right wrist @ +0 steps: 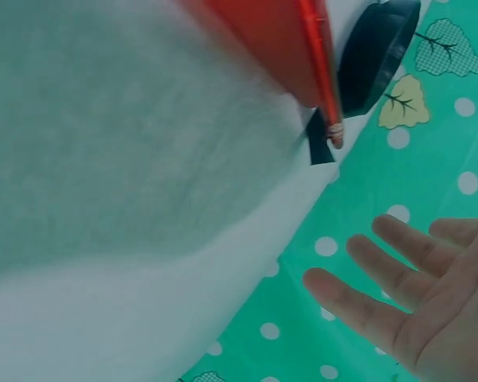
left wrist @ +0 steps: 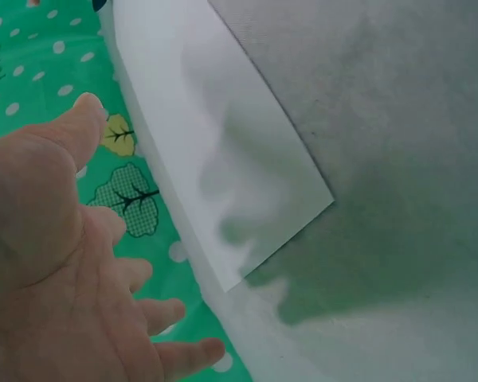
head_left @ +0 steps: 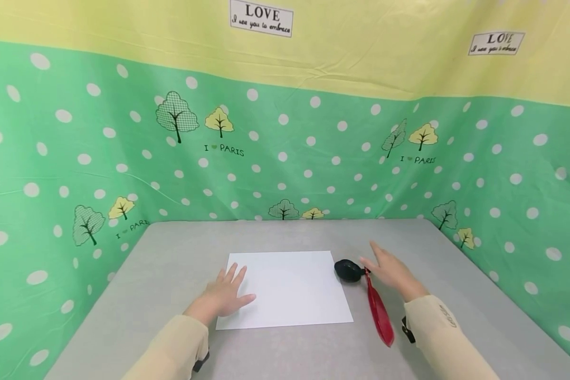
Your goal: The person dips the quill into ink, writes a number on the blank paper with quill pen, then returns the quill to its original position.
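Observation:
A white sheet of paper (head_left: 290,287) lies flat on the grey table. Over its left part hangs my left hand (head_left: 225,295), fingers spread and holding nothing; its shadow falls on the paper in the left wrist view. To the right of the sheet lies a black rounded bulb with a short nozzle (head_left: 348,271), overlapping the paper's right edge. From near that nozzle a long, slim, red leaf-shaped piece (head_left: 379,314) with a narrow stem runs toward the front. My right hand (head_left: 394,272) is just right of the bulb and the red piece, with fingers extended and nothing in the palm.
The grey table (head_left: 171,274) reaches back to a green dotted cloth (head_left: 309,174) that hangs behind and along both sides. Above it is a yellow band of cloth (head_left: 385,47) with printed labels. Light sleeves cover both forearms, with dark straps near the wrists.

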Available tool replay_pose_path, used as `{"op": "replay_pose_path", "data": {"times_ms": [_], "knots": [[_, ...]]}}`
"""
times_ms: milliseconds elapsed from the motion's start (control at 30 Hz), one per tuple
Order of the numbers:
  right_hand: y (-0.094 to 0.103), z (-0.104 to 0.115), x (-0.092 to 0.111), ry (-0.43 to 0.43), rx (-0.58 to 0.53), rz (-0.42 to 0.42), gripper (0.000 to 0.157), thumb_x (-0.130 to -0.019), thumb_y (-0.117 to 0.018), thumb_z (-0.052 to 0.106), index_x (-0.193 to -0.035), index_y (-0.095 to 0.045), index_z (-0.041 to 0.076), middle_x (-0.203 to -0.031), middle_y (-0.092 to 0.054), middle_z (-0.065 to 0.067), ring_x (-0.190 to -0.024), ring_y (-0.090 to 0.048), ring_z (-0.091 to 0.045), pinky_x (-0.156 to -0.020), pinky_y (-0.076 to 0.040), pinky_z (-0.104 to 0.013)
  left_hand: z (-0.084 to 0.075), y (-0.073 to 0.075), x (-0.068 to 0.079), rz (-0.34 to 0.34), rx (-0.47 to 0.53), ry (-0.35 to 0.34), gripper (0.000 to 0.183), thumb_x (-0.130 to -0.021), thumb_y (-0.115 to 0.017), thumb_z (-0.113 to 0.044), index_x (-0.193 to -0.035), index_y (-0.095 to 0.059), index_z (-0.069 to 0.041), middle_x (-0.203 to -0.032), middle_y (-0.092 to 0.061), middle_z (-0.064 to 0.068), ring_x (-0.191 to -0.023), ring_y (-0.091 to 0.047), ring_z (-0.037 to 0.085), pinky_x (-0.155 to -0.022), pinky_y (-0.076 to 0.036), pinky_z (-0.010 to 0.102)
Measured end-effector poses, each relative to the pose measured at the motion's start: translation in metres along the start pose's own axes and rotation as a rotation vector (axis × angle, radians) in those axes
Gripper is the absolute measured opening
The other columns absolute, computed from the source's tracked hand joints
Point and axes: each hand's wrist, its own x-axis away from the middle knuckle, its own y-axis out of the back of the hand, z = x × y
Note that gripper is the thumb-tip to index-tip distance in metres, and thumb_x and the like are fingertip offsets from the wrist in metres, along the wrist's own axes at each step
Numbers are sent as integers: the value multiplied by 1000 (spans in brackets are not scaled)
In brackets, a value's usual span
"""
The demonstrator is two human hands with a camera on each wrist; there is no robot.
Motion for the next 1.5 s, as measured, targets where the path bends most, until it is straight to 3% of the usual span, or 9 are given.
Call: {"op": "replay_pose_path", "data": {"times_ms": [267,500,633,733,933,1033,1167,1500], "knots": [[-5,-10,7,-12,18,16,73,-95,-46,41,-141,-20,-9,-135,-35,-34,-121,-35,-48,-97,-30,-59,2,-7,3,19,7,15,73,-89,-55,-43,-142,-28,0,-146,-17,26,-130,-13,51,-98,-17,66],[-9,-14,16,-21,44,30,71,-93,-53,32,-137,-22,-14,-111,-55,-31,-103,-53,-44,-85,-42,-56,4,-12,6,24,-12,21,72,-89,-56,-42,-140,-31,1,-145,-20,27,-129,-16,51,-98,-19,65],[-13,-17,20,-24,58,24,66,-92,-56,26,-133,-28,-16,-96,-61,-22,-89,-60,-36,-77,-47,-52,5,-15,8,29,-1,25,71,-88,-57,-42,-139,-33,1,-145,-21,27,-128,-16,52,-97,-19,66],[-16,-18,23,-33,43,26,60,-91,-57,23,-130,-34,-17,-93,-62,-19,-85,-60,-34,-75,-49,-51,5,-17,9,33,4,31,72,-88,-57,-42,-139,-33,1,-145,-20,28,-128,-15,53,-98,-17,67],[-22,-16,26,-72,27,49,53,-89,-59,23,-124,-44,-15,-107,-57,-29,-95,-57,-40,-78,-48,-54,4,-21,12,33,21,39,71,-88,-57,-41,-139,-33,2,-145,-20,28,-129,-13,52,-99,-13,67],[-25,-15,26,-78,15,51,49,-87,-62,21,-119,-48,-14,-97,-60,-24,-79,-59,-30,-68,-53,-45,3,-22,13,29,29,27,71,-88,-58,-40,-139,-34,3,-144,-20,28,-129,-13,52,-99,-13,67],[-30,-11,26,-97,-28,53,44,-85,-65,19,-112,-51,-12,-82,-59,-14,-61,-53,-18,-53,-51,-32,2,-24,15,31,19,10,71,-88,-58,-41,-139,-34,3,-144,-21,28,-129,-13,52,-98,-13,68],[-37,-3,27,-132,-22,42,40,-80,-70,21,-102,-54,-8,-68,-52,-8,-56,-52,-16,-49,-50,-30,3,-30,12,28,-15,-38,72,-88,-58,-41,-139,-34,3,-145,-22,27,-130,-14,50,-100,-13,66]]}}
